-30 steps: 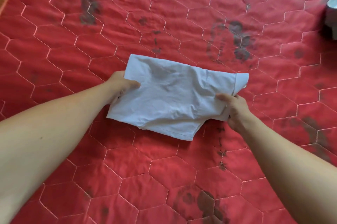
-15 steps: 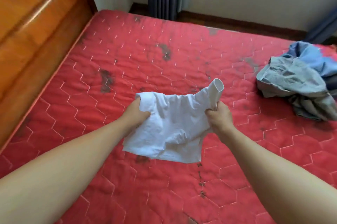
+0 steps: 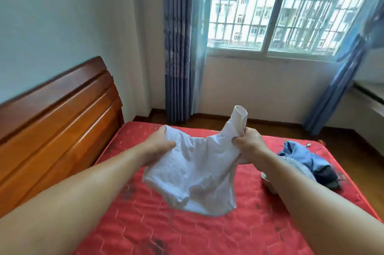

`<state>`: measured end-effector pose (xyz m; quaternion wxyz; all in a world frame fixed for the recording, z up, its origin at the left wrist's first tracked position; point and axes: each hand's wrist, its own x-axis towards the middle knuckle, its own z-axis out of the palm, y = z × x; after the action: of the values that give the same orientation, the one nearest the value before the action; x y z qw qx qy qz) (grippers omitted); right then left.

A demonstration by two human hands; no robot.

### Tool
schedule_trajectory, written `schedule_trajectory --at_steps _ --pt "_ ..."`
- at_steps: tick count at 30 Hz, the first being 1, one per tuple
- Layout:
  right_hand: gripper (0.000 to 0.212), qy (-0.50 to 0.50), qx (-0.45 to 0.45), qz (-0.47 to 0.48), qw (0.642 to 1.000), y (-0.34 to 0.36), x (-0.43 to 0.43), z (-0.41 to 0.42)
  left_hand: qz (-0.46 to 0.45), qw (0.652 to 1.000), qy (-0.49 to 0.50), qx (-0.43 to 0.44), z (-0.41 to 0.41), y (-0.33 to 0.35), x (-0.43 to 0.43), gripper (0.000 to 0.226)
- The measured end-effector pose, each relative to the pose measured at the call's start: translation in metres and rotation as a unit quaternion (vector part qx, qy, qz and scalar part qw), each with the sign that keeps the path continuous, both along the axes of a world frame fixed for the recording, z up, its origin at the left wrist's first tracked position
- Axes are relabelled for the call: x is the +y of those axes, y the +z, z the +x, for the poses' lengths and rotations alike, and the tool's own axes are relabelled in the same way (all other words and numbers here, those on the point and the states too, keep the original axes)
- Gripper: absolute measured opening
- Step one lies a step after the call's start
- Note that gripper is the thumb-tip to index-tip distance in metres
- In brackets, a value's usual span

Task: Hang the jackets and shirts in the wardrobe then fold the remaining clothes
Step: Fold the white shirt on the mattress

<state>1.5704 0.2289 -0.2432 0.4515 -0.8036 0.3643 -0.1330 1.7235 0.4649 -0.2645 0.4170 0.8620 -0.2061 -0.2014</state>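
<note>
I see the white garment (image 3: 197, 171) held up over the bed, half folded and creased. A rolled tube of cloth stands up at its top right corner, and its lower edge hangs loose; I cannot tell whether that edge touches the bed. Under it lies a red quilted mattress (image 3: 166, 234) with dark stains, and a wooden headboard (image 3: 52, 126) stands along the left. A pile of blue and grey clothes (image 3: 307, 163) lies on the mattress to the right, well apart from the garment. Beyond the bed are a barred window (image 3: 280, 5), blue curtains (image 3: 178, 47) and a wooden floor (image 3: 353, 151). My left hand (image 3: 160, 142) pinches the top left corner, thumb in front and fingers curled behind. My right hand (image 3: 249, 144) is fisted tight around the bunched cloth just below the tube.
</note>
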Motion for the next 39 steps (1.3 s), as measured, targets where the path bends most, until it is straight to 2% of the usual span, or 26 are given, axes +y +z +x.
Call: schedule_trajectory --at_steps 3,8,12,16,20,22,23,26,29,31,35,39 --pt "0.018 0.002 -0.013 -0.009 1.000 0.057 0.011 -0.015 -0.008 1.000 -0.007 -0.025 -0.008 0.059 0.003 0.047" --pt "0.034 0.043 -0.036 0.002 0.998 0.134 0.029 -0.038 0.000 0.999 0.013 -0.048 -0.030 0.131 0.025 0.038" --pt "0.014 0.109 -0.040 -0.030 0.993 0.180 0.049 -0.053 0.024 0.996 0.056 -0.060 -0.067 0.181 0.056 0.059" --pt "0.009 0.167 -0.042 -0.020 0.985 0.213 0.081 -0.066 0.019 0.991 0.121 -0.058 -0.115 0.214 0.105 0.080" --pt "0.009 0.254 -0.032 0.011 0.967 0.230 0.134 -0.073 0.002 0.974 0.208 -0.088 -0.175 0.232 0.171 0.064" --pt "0.008 0.306 -0.029 0.013 0.951 0.233 0.171 -0.073 -0.004 0.963 0.259 -0.079 -0.211 0.238 0.210 0.045" --pt "0.010 0.335 -0.024 0.007 0.942 0.232 0.191 -0.072 -0.017 0.959 0.274 -0.066 -0.226 0.237 0.232 0.043" --pt "0.009 0.425 -0.018 -0.016 0.905 0.233 0.266 -0.079 -0.019 0.936 0.349 -0.026 -0.280 0.237 0.303 0.071" --pt "0.011 0.516 -0.027 -0.040 0.855 0.234 0.348 -0.099 -0.001 0.906 0.423 -0.029 -0.339 0.236 0.377 0.080" --pt "0.017 0.567 -0.031 -0.042 0.822 0.238 0.405 -0.121 0.009 0.883 0.468 -0.026 -0.385 0.239 0.419 0.080" --pt "0.028 0.662 -0.042 -0.065 0.745 0.244 0.520 -0.173 -0.008 0.829 0.559 -0.009 -0.486 0.249 0.498 0.068" --pt "0.029 0.740 -0.035 -0.079 0.668 0.251 0.624 -0.244 0.018 0.767 0.641 -0.001 -0.598 0.257 0.571 0.071"
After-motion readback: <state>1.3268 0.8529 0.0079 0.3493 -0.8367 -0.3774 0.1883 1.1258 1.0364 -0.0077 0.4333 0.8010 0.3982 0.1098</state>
